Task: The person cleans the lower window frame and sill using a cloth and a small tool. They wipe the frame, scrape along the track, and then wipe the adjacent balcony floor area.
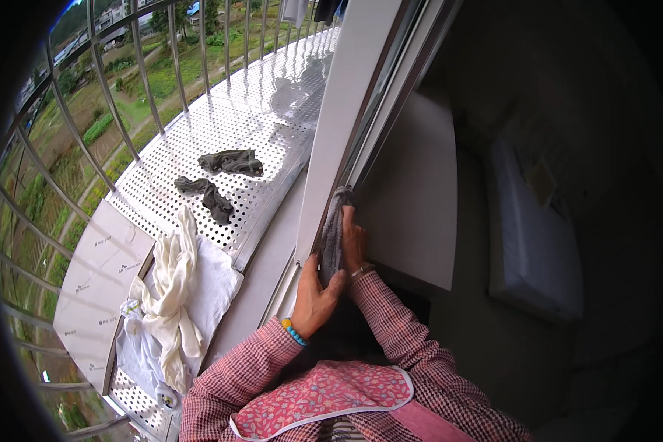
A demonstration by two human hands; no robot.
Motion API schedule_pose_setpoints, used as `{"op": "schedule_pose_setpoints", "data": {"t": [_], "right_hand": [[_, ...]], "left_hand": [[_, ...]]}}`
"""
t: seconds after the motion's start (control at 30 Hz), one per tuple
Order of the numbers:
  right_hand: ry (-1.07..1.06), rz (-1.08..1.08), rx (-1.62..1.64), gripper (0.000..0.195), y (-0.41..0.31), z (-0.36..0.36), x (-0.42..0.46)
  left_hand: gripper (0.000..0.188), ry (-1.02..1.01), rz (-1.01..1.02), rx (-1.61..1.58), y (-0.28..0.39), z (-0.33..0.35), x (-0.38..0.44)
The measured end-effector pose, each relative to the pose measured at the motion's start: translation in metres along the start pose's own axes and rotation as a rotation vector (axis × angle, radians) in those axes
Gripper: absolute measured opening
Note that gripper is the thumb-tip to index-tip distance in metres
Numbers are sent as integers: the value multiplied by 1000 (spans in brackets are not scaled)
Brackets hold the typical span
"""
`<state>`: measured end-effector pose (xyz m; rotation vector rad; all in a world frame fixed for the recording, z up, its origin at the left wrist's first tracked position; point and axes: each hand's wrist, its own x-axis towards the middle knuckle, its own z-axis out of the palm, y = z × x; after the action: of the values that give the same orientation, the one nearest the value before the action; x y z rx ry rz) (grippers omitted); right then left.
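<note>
A grey towelling cloth (331,243) lies bunched along the inner edge of a white sliding window frame (340,110). My right hand (354,237) grips the cloth from the right, its fingers pressing the upper part against the frame. Lower down, my left hand (316,301) has the cloth's near end between thumb and fingers, with the fingertips beside the frame's bottom corner. The palm side of my right hand is hidden. Below both hands runs the pale window track (282,295).
Left of the window, a perforated metal ledge (160,166) carries two dark crumpled cloths (231,162) (212,201), cream fabric (171,298), a white cloth (215,276) and a printed board (96,293). Metal railings (102,83) bound it. Inside are a desk-like surface (409,204) and a mattress (536,237).
</note>
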<state>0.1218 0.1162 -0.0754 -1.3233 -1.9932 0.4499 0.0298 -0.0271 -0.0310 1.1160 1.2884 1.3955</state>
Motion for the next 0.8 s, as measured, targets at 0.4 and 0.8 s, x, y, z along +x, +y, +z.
{"op": "schedule_pose_setpoints", "data": {"t": [0.4, 0.8], "right_hand": [[137, 90, 119, 31, 14, -40, -48], [182, 294, 590, 35, 0, -56, -78]], "left_hand": [[24, 358, 140, -401, 25, 13, -1], [20, 280, 92, -260, 43, 9, -4]]}}
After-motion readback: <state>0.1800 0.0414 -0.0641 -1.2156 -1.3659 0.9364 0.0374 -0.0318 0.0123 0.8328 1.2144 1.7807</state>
